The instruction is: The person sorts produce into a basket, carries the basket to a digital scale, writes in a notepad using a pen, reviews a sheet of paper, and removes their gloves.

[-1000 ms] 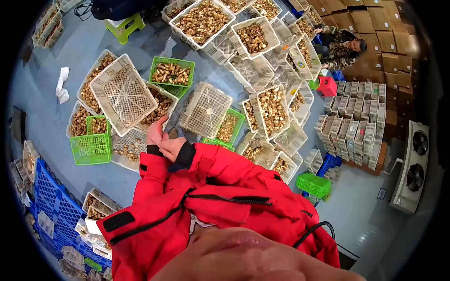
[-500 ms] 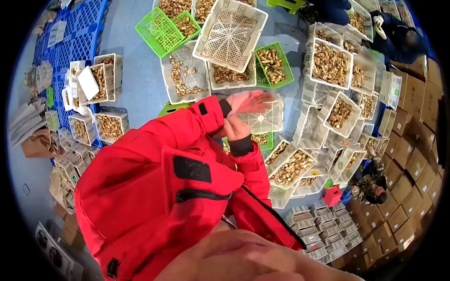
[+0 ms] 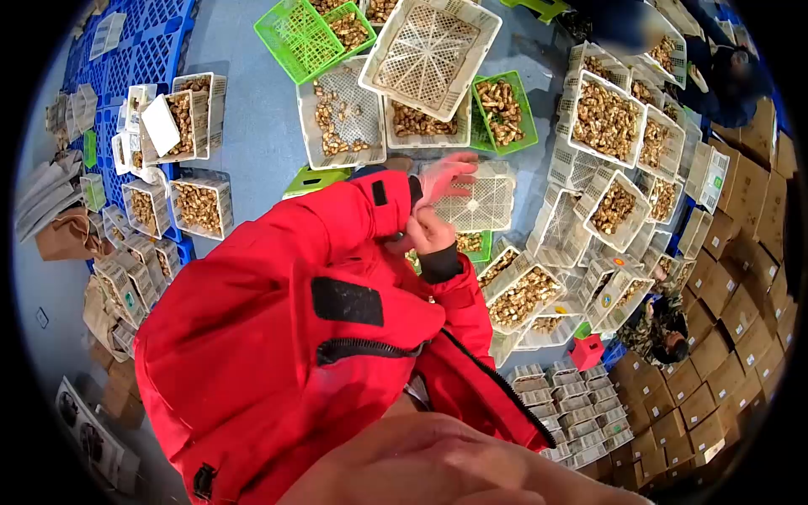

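Note:
My left hand (image 3: 448, 175) is stretched out with its fingers apart, holding nothing. It looks pinker than the other hand, as if under a thin see-through glove. My right hand (image 3: 430, 230) is closed at the left wrist, seemingly pinching the glove's cuff; its fingertips are partly hidden. Both arms are in red jacket sleeves (image 3: 328, 215) with dark inner cuffs. Beneath the hands lies a whitish lattice crate (image 3: 484, 195). A green crate (image 3: 477, 245) of brown-and-cream, mushroom-like pieces shows just beyond my right hand.
A large white crate (image 3: 431, 55) rests on others ahead, beside green crates (image 3: 503, 111). Filled crates (image 3: 606, 120) are stacked at right. Cardboard boxes (image 3: 741, 278) line the far right. Blue pallets (image 3: 139, 59) stand at left. Other people (image 3: 659, 328) are at the right.
My left hand has tilted upward and its fingers have spread more. My right hand stays closed at the left wrist. The view has shifted slightly, moving the crates ahead up and right.

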Motion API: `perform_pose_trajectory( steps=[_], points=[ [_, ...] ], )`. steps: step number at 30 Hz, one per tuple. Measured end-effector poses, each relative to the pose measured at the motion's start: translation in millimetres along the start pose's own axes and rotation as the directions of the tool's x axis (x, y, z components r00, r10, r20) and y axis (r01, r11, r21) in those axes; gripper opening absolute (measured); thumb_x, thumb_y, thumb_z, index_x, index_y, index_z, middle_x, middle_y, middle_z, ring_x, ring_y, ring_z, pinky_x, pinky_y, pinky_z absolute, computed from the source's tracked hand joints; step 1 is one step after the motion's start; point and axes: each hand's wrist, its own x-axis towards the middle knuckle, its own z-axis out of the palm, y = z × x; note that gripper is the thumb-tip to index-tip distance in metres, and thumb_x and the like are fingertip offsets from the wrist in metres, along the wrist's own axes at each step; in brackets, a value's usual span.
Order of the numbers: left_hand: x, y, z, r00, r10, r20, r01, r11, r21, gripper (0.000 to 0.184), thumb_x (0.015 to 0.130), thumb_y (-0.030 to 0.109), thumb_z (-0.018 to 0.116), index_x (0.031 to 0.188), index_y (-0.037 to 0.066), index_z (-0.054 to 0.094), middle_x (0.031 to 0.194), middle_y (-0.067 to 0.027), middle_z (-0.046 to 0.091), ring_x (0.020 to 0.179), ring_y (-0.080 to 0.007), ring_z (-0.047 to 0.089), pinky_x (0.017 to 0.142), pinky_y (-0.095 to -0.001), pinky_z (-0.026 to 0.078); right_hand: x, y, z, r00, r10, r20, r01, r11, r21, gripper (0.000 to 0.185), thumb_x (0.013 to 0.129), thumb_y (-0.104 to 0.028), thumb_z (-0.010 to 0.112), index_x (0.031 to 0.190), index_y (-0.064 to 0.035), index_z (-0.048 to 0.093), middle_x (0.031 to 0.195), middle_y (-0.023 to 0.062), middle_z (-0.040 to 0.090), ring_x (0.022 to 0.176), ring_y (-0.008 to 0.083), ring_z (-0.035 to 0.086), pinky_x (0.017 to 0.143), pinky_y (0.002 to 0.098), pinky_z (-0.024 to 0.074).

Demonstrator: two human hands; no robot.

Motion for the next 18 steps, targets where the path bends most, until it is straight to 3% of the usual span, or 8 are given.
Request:
perform_pose_trajectory(
  steps=[4, 5, 6, 9, 12, 14, 17, 18],
  points=[
    [17.9, 10.8, -26.7, 0.975, 0.125, -0.185, -0.055, 0.938, 0.342, 0.025, 0.084, 0.026, 0.050, 0.096, 0.004, 0.055, 0.077, -0.0007, 0.055, 0.066, -0.0094, 0.051, 0.057, -0.0228, 0.044, 10.3, 34.5, -17.5, 0.920, 0.193, -0.340, -0.095, 0.953, 0.286, 0.013, 0.080, -0.013, 0.058, 0.076, -0.0016, 0.056, 0.072, -0.0004, 0.057, 0.065, 0.0066, 0.049, 0.059, 0.0208, 0.0413],
    [3.0, 25.6, -19.6, 0.956, 0.172, -0.237, -0.065, 0.914, 0.401, 0.026, 0.085, 0.027, 0.050, 0.093, 0.004, 0.056, 0.072, 0.0005, 0.054, 0.060, -0.0073, 0.048, 0.053, -0.0206, 0.041, 15.7, 58.2, -29.6, 0.890, 0.204, -0.408, -0.109, 0.963, 0.246, 0.011, 0.082, -0.012, 0.055, 0.081, -0.0013, 0.053, 0.079, 0.0040, 0.058, 0.070, 0.0096, 0.052, 0.063, 0.0224, 0.0444],
    [-3.6, 29.9, -25.4, 0.949, 0.195, -0.247, -0.019, 0.820, 0.572, 0.026, 0.085, 0.027, 0.049, 0.094, 0.004, 0.056, 0.073, 0.0001, 0.054, 0.061, -0.0071, 0.049, 0.053, -0.0204, 0.041, 23.5, 36.9, -35.5, 0.883, 0.242, -0.401, 0.040, 0.814, 0.579, 0.011, 0.084, -0.011, 0.052, 0.086, -0.0002, 0.050, 0.086, 0.0107, 0.059, 0.078, 0.0156, 0.056, 0.070, 0.0263, 0.0467],
    [-37.5, 43.2, -3.4, 0.971, 0.059, -0.231, 0.152, 0.589, 0.794, 0.028, 0.085, 0.029, 0.048, 0.095, 0.004, 0.056, 0.075, -0.0005, 0.056, 0.064, -0.0065, 0.050, 0.055, -0.0200, 0.041, 40.2, 101.0, -46.1, 0.835, 0.130, -0.535, 0.090, 0.926, 0.366, 0.012, 0.082, -0.012, 0.054, 0.087, -0.0008, 0.052, 0.087, 0.0109, 0.061, 0.078, 0.0170, 0.057, 0.070, 0.0296, 0.0479],
    [-40.7, 14.9, -1.3, 0.995, -0.092, -0.023, 0.073, 0.596, 0.800, 0.035, 0.086, 0.034, 0.043, 0.099, 0.003, 0.052, 0.083, -0.0021, 0.057, 0.070, -0.0088, 0.053, 0.059, -0.0220, 0.043, 50.7, 63.0, -48.2, 0.861, 0.360, -0.359, 0.011, 0.693, 0.721, 0.015, 0.084, -0.019, 0.053, 0.081, -0.0036, 0.053, 0.063, -0.0001, 0.050, 0.048, 0.0059, 0.041, 0.041, 0.0197, 0.0319],
    [-38.7, 3.9, -3.4, 0.995, 0.029, 0.097, -0.101, 0.366, 0.925, 0.038, 0.087, 0.036, 0.041, 0.106, 0.004, 0.050, 0.087, -0.0027, 0.055, 0.072, -0.0101, 0.053, 0.060, -0.0221, 0.043, 45.2, 58.1, -48.2, 0.849, 0.396, -0.349, -0.059, 0.729, 0.682, 0.031, 0.089, -0.031, 0.043, 0.093, -0.0030, 0.053, 0.065, 0.0004, 0.051, 0.049, 0.0055, 0.042, 0.043, 0.0187, 0.0337],
    [-36.8, 3.2, -6.3, 0.999, 0.010, 0.049, -0.048, 0.480, 0.876, 0.041, 0.088, 0.039, 0.041, 0.110, 0.005, 0.049, 0.085, -0.0016, 0.055, 0.071, -0.0091, 0.052, 0.059, -0.0221, 0.043, 36.4, 64.8, -51.0, 0.917, 0.317, -0.243, 0.013, 0.584, 0.812, 0.040, 0.092, -0.035, 0.034, 0.108, -0.0007, 0.049, 0.076, 0.0033, 0.055, 0.058, 0.0067, 0.047, 0.052, 0.0197, 0.0392],
    [-28.2, -2.7, -14.6, 0.996, -0.006, 0.089, -0.070, 0.555, 0.829, 0.043, 0.088, 0.040, 0.040, 0.114, 0.007, 0.047, 0.085, -0.0007, 0.054, 0.069, -0.0078, 0.050, 0.057, -0.0220, 0.042, 34.6, 76.6, -49.3, 0.928, 0.233, -0.291, 0.054, 0.688, 0.723, 0.036, 0.091, -0.030, 0.038, 0.109, -0.0003, 0.048, 0.080, 0.0037, 0.055, 0.063, 0.0074, 0.049, 0.055, 0.0205, 0.0407]
  ],
)
